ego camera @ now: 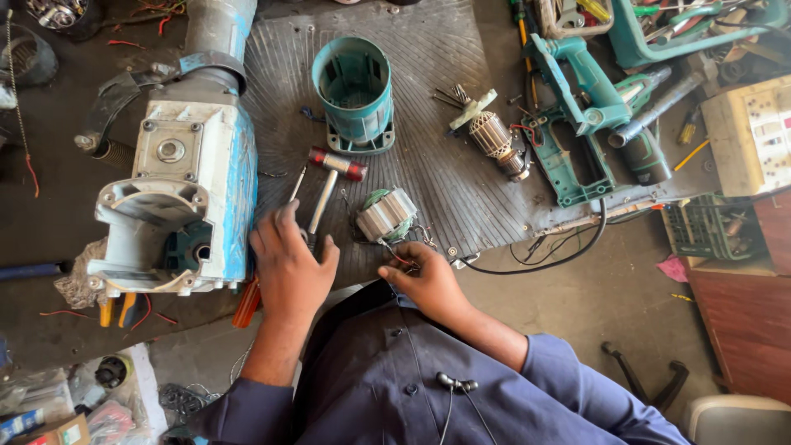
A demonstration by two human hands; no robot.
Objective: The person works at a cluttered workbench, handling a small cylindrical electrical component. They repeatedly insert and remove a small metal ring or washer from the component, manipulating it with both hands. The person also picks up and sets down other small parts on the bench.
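Pinching the thin lead wires (pixel 401 257) with right hand (pixel 428 284), left hand (pixel 288 264) closed over hammer handle (pixel 317 216), stator (pixel 386 214) on ribbed mat (pixel 428 165) between them: likely dense, stiff steel, fragile leads, best gripped by laminated sides, mat edge near, clear room toward teal housing (pixel 354 91)

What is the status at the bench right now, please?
Left hand resting on hammer handle, grip loose. Right hand pinching wires beside stator. Screwdriver under left wrist; nothing in the way.
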